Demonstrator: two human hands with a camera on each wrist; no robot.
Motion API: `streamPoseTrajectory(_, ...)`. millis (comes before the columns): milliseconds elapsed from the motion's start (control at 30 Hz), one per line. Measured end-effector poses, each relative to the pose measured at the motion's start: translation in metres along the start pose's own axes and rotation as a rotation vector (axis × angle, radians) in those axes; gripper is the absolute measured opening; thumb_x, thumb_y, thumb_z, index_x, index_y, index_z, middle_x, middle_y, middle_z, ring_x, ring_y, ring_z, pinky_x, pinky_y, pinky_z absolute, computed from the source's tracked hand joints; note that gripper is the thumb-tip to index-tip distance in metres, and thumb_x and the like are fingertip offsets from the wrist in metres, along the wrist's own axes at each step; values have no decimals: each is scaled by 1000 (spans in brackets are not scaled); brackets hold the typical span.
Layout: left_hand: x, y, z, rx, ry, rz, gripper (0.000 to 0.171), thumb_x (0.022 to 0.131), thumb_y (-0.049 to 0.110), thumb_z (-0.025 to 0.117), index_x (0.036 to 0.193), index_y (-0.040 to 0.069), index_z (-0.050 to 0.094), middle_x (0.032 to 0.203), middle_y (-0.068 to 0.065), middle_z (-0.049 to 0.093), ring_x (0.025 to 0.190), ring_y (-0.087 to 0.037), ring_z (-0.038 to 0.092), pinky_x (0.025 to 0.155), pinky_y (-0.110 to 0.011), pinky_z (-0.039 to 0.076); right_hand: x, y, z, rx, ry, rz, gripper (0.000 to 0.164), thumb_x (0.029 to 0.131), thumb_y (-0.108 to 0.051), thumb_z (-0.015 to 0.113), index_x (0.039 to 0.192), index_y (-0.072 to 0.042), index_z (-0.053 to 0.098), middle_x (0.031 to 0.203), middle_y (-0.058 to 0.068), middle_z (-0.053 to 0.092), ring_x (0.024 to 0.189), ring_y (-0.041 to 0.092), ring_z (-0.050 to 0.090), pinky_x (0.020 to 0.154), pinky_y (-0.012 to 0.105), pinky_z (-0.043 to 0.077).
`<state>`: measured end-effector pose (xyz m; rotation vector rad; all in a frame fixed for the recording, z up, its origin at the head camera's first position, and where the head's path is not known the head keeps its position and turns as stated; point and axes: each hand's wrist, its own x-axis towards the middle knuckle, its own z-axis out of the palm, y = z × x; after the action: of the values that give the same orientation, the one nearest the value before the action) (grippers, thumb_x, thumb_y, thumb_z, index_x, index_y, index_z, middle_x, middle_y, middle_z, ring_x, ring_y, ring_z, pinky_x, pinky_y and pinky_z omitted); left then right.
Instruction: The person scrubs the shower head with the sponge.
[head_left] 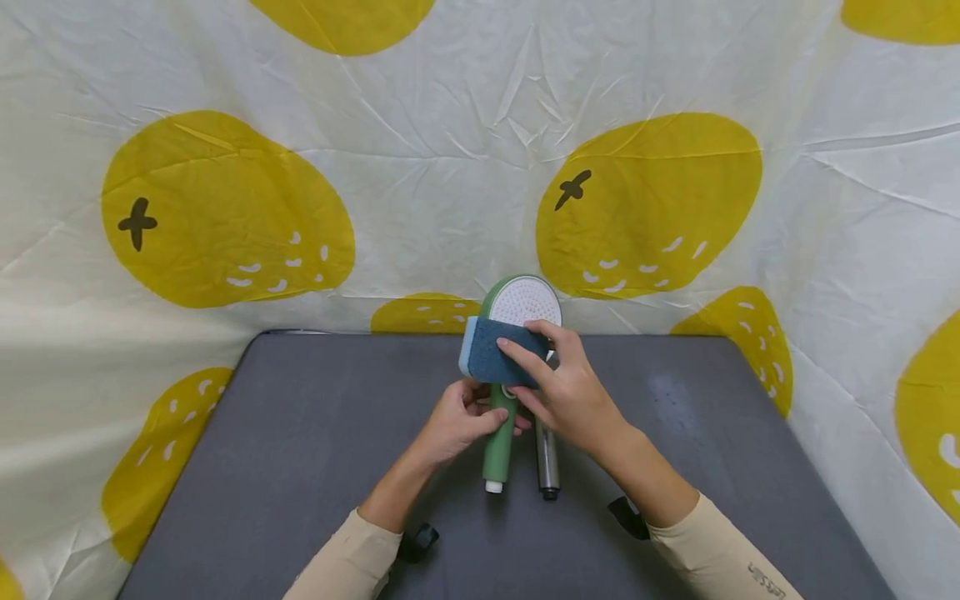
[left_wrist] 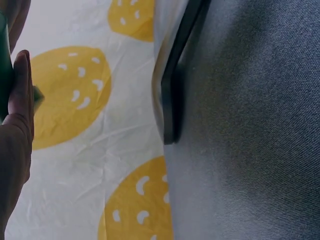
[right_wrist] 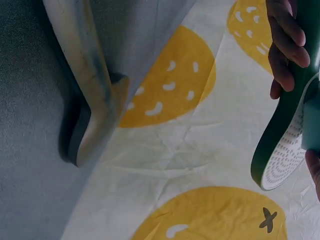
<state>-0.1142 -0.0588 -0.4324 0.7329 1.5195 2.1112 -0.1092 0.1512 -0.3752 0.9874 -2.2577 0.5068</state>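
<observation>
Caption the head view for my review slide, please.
Left hand grips a green shower head; right hand holds a blue sponge over its lower face, above a gray table.

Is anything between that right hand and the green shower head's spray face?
Yes: the blue sponge, held by the right hand, sits in front of the green shower head, hiding its spray face's lower part in the head view.

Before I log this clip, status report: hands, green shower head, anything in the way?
Left hand gripping green shower head. Right hand holding blue sponge over lower spray face. Metallic handle close by; no obstruction visible.
</observation>
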Motion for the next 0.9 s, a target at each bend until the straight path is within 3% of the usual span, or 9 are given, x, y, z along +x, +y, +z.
streamPoseTrajectory(167, -2, -1, -4, 25, -9, -20, 63, 96, 2, 65, 152, -7, 36, 137, -35, 52, 96, -22, 76, 90, -42, 63, 2, 0, 1, -9, 4, -5, 77, 74, -13, 94, 143, -14, 58, 139, 31, 47, 124, 45, 49, 88, 54, 59)
streamPoseTrajectory(300, -2, -1, -5, 181, 6, -30, 62, 95, 4, 69, 149, -8, 43, 136, -31, 57, 105, -24, 72, 87, -31, 62, 9, 6, -5, -41, 16, 16, 73, 77, -14, 92, 142, -15, 59, 139, 31, 47, 124, 47, 50, 90, 56, 58)
streamPoseTrajectory(400, -3, -1, -5, 272, 17, -28, 54, 95, 4, 69, 143, -10, 50, 129, -31, 63, 105, -16, 70, 83, -25, 60, 18, 14, -13, -50, 36, 54, 71, 80, -14, 90, 143, -14, 58, 141, 32, 45, 123, 47, 50, 90, 55, 56)
streamPoseTrajectory(600, -9, 2, -4, 287, 39, -15, 41, 96, 2, 68, 132, -13, 56, 118, -33, 66, 97, -7, 69, 79, -20, 58, 33, 30, -25, -74, 40, 117, 69, 83, -12, 88, 145, -13, 56, 142, 34, 43, 126, 49, 47, 93, 56, 53)
streamPoseTrajectory(900, -18, 4, -5, 262, 73, 15, 48, 97, -3, 63, 141, -14, 50, 127, -37, 63, 102, 0, 69, 83, -20, 58, 37, 29, -24, -76, 41, 117, 68, 82, -12, 88, 143, -12, 59, 140, 33, 46, 128, 48, 46, 93, 56, 49)
